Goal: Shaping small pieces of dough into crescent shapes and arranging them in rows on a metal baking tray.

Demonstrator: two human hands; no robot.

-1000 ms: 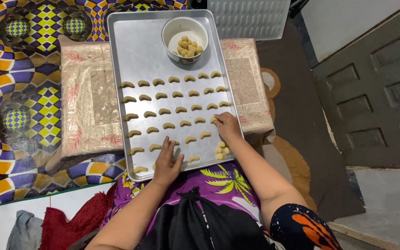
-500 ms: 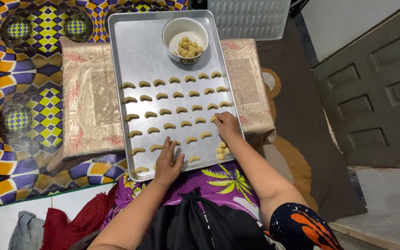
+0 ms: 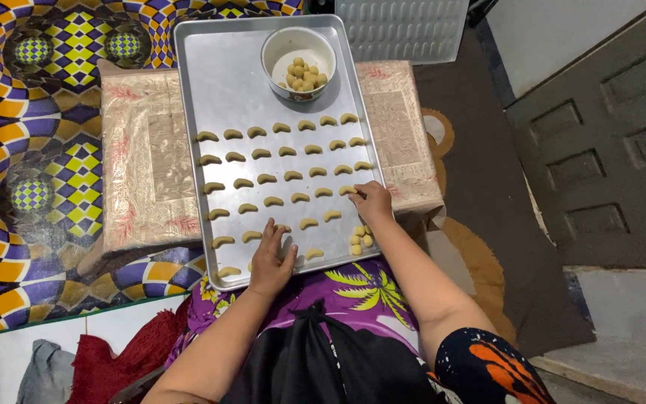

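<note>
A silver baking tray (image 3: pixel 226 82) lies in front of me with several rows of crescent-shaped dough pieces (image 3: pixel 285 176). My left hand (image 3: pixel 271 258) rests flat near the tray's near edge, fingers spread over a crescent in the front rows. At the right edge, the fingertips of my right hand (image 3: pixel 374 200) touch a crescent at the end of a row. A small cluster of dough balls (image 3: pixel 360 239) sits just below that hand. At the tray's far end stands a white bowl (image 3: pixel 298 52) holding more dough balls.
The tray sits on a low box wrapped in beige patterned paper (image 3: pixel 143 172). A bright purple, yellow and orange mat (image 3: pixel 31 150) covers the floor at left. A dark door (image 3: pixel 600 150) is at right, and a white ridged panel (image 3: pixel 401 30) lies beyond the tray.
Both hands stay almost where they were. My left hand has shifted its fingers slightly over the front row.
</note>
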